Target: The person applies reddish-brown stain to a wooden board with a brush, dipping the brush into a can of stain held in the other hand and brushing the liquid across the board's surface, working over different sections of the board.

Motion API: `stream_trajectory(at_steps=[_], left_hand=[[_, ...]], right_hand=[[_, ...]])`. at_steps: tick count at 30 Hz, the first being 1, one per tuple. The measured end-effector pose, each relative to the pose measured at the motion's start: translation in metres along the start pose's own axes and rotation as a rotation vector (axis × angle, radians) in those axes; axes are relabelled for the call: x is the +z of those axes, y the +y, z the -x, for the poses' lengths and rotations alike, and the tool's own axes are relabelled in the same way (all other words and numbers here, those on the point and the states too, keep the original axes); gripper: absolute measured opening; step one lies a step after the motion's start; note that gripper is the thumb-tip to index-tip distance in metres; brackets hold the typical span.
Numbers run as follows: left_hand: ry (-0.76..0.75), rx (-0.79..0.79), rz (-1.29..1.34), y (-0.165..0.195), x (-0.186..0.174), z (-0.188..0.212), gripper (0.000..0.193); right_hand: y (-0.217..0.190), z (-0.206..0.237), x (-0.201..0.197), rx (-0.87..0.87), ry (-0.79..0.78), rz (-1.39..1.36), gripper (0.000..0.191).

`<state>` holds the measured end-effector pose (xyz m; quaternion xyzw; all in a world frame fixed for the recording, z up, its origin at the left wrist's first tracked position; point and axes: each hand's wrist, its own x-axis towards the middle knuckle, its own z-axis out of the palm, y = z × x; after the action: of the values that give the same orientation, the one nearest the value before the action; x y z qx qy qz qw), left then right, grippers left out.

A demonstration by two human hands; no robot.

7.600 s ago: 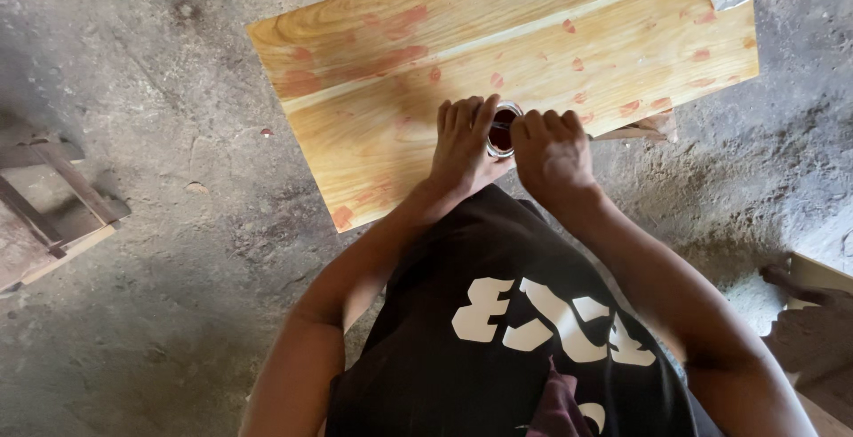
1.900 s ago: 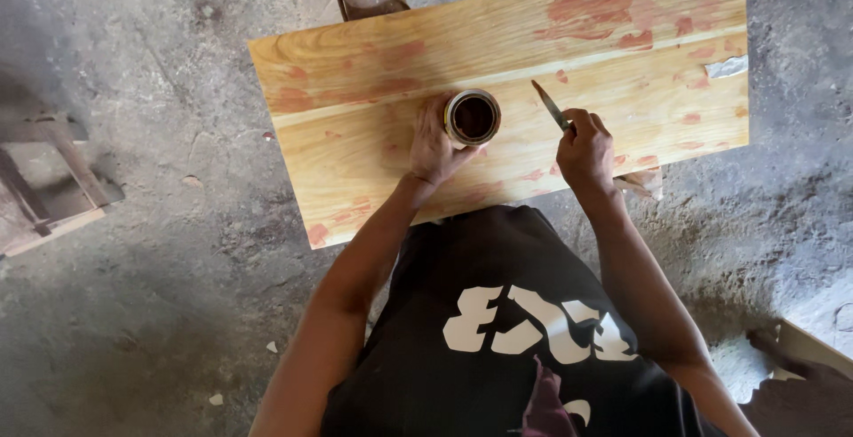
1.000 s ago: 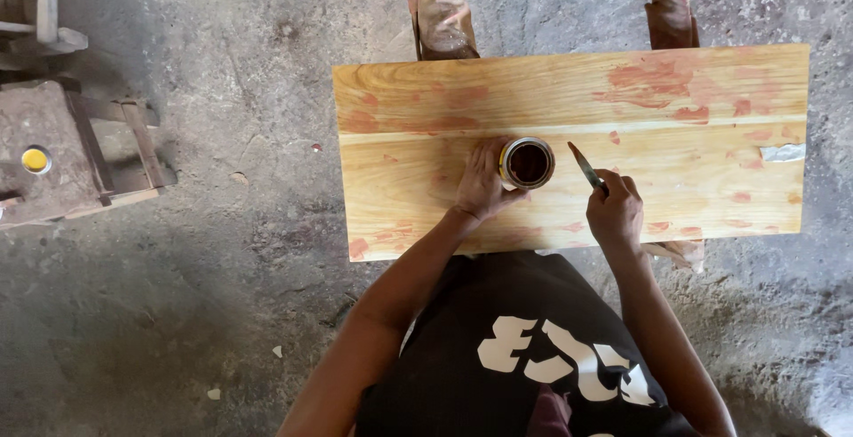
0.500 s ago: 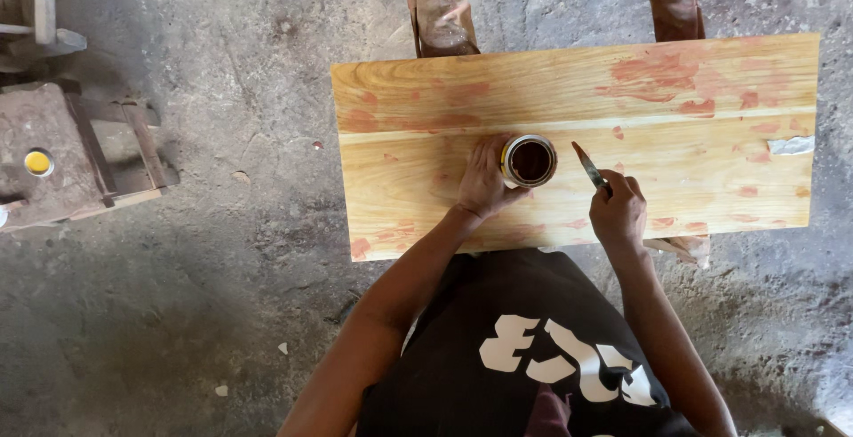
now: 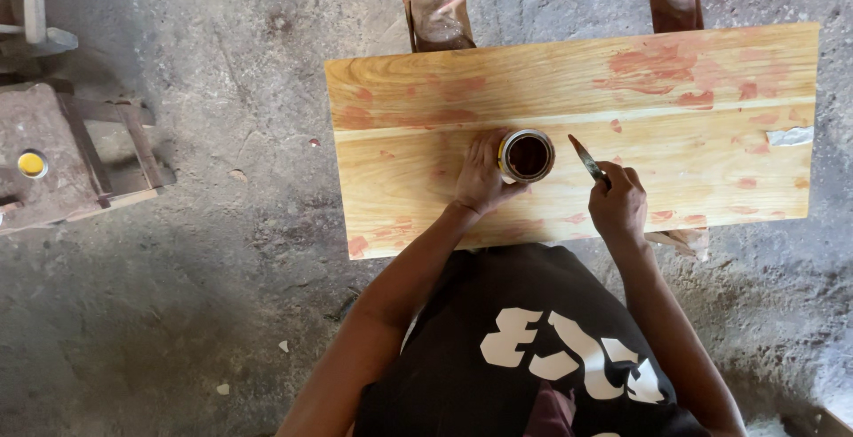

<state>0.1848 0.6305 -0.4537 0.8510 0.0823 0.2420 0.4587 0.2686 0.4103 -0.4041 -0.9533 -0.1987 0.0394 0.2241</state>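
Here the left hand [image 5: 481, 175] is wrapped around the side of a small open tin [image 5: 525, 155] of dark reddish-brown liquid, which stands upright on the tabletop [image 5: 729, 148], a pale wooden panel blotched with red-brown patches. The right hand [image 5: 617, 202] is closed around the handle of a slim blade-like tool [image 5: 587, 159], whose tip points up and to the left, just beside the tin's rim but apart from it.

The step in hand is judged to be the loading of the tool from the tin. It is best done with the tin held firmly flat against the wood, so that it is not tipped when the tip is dipped. The tool should be lowered straight into the opening, not dragged across the rim, and only a little should be taken up, with the surplus wiped off on the inner edge so that drips are not left on the bare wood between tin and patch.

A strip of pale tape [image 5: 790, 136] lies near the panel's right end, and a wooden stand [image 5: 80, 157] with a small yellow cap [image 5: 31, 163] sits well apart on the concrete floor [image 5: 222, 313].
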Motion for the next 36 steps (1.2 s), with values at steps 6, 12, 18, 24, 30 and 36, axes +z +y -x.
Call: stream_trajectory(at_steps=[6,12,18,24,30,36], left_hand=[[0.020,0.017,0.003,0.001,-0.002,0.001,0.106],[0.028,0.050,-0.005,0.001,-0.002,0.001,0.103],[0.013,0.038,-0.016,-0.001,-0.002,0.002,0.106],[0.005,0.022,-0.009,-0.001,0.000,0.003,0.109],[-0.017,-0.001,-0.011,-0.005,0.002,0.006,0.113],[-0.021,0.008,-0.010,-0.007,0.003,0.007,0.112]], right_hand=[[-0.005,-0.001,-0.001,-0.018,0.023,0.001,0.031],[-0.012,-0.002,-0.002,-0.047,0.031,-0.001,0.030],[-0.015,-0.003,-0.006,-0.042,0.029,0.002,0.030],[-0.019,-0.004,-0.007,-0.022,0.033,-0.012,0.030],[-0.020,-0.005,-0.008,-0.033,0.061,-0.034,0.030],[-0.020,-0.006,-0.009,0.008,0.030,-0.044,0.029]])
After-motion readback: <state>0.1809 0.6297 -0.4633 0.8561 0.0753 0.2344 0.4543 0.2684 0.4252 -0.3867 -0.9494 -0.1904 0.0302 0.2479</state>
